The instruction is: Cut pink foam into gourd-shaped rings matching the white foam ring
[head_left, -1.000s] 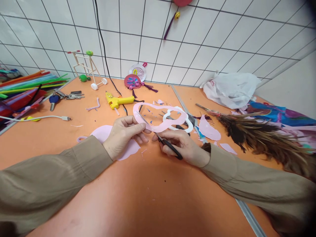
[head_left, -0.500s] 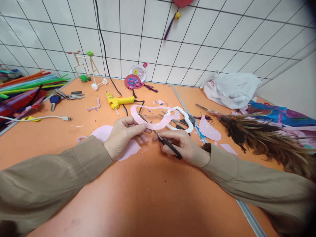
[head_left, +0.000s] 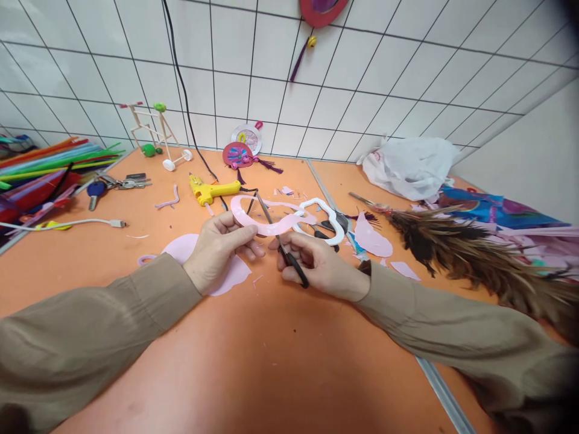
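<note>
Between thumb and fingers, my left hand (head_left: pixel 222 244) pinches the lower left edge of a pink paper cutout frame (head_left: pixel 277 226), a wavy outline with an open middle. My right hand (head_left: pixel 319 262) grips black-handled scissors (head_left: pixel 293 265). Their blades point up and away, crossing the frame's lower band at its middle. Behind the frame's right end lies a white wavy cutout frame (head_left: pixel 335 232), with another pair of dark scissors (head_left: pixel 323 234) partly hidden by it. A larger pink sheet (head_left: pixel 233 277) rests on the table under my left wrist.
A yellow glue gun (head_left: pixel 212 190) lies beyond my left hand. Keys (head_left: pixel 96 190), a white cable (head_left: pixel 104 222) and colourful pipe cleaners (head_left: pixel 58 158) are at left. On the right are pink scraps (head_left: pixel 373 237), a feather duster (head_left: pixel 447 241) and a white plastic bag (head_left: pixel 409 167).
The scissors have turned more upright, and their blades now cross the pink frame further along. The whole view has shifted slightly. My left hand keeps its hold.
</note>
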### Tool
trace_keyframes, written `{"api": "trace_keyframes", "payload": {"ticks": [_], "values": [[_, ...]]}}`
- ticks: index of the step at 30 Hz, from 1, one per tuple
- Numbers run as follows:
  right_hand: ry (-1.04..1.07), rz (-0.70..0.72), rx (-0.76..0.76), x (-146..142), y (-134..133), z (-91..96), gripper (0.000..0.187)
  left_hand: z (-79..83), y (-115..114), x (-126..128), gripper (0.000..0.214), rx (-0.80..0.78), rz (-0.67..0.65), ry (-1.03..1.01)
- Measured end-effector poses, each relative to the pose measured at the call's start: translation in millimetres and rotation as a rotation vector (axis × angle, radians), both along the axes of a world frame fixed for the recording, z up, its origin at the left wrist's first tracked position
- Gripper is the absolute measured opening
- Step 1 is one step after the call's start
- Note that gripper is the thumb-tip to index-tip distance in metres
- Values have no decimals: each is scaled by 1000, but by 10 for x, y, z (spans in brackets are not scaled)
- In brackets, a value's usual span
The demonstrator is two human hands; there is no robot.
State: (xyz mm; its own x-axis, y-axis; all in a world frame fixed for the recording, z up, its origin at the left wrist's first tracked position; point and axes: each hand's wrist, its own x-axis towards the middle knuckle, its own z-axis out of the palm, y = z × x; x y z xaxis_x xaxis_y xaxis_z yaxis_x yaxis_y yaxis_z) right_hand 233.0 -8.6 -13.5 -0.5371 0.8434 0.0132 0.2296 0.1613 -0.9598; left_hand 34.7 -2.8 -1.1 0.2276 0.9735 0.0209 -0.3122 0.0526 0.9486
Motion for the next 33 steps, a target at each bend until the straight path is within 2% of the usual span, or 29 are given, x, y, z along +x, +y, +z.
{"api": "trace_keyframes", "payload": {"ticks": [4, 10, 14, 17, 20, 23, 29, 33], "values": [[-33, -15, 51, -13, 20, -1, 37, 90, 15, -14, 10, 17, 26, -12], [-189, -137, 325, 17, 78, -1, 35, 228, 87, -86, 7, 89, 111, 38], [-335, -177, 454, 50, 93, -6, 33, 402, 160, -173, 8, 215, 215, 16], [-363, -154, 536, 52, 84, -25, 30, 556, 201, -230, 7, 242, 252, -20], [-267, -92, 675, 34, 65, -48, 23, 653, 228, -269, 7, 264, 269, -35], [-170, -22, 728, 11, 41, -60, 23, 676, 245, -288, 7, 294, 245, -19], [123, 90, 722, 32, 4, -96, 28, 577, 250, -270, 11, 242, 99, 47], [201, 99, 732, 52, -22, -118, 33, 495, 217, -229, 12, 209, 33, 112]]}}
